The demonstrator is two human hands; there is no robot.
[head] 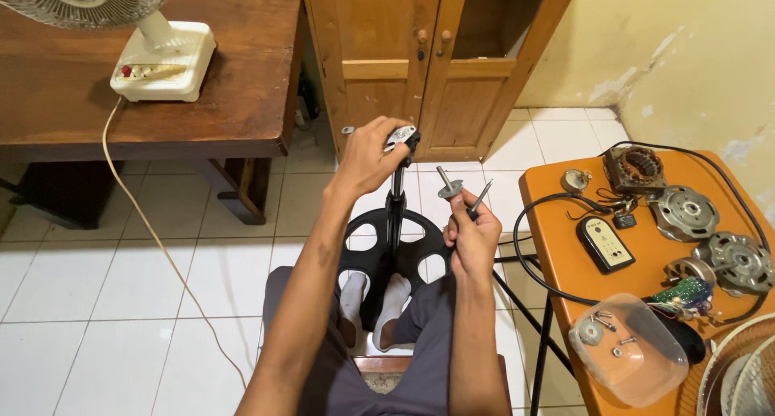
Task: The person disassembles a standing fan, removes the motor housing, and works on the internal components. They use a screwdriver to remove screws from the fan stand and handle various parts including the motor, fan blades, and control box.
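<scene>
Hands work above a black fan stand (pixel 393 246) braced upright between the person's socked feet — steadied that way, it seems. Left hand (pixel 367 154) clamps the metal fitting (pixel 402 137) at the pole's top. Right hand (pixel 472 234) is closed on a screwdriver (pixel 478 200) and a small shaft with a disc (pixel 449 188), kept close. Motor parts (pixel 686 214) lie on the orange table (pixel 557 222) alongside.

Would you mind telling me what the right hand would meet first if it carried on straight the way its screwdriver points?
Probably nothing near: the right hand aims its screwdriver up and away over bare floor tiles; the wooden cabinet lies beyond, though depth is unclear.
</scene>
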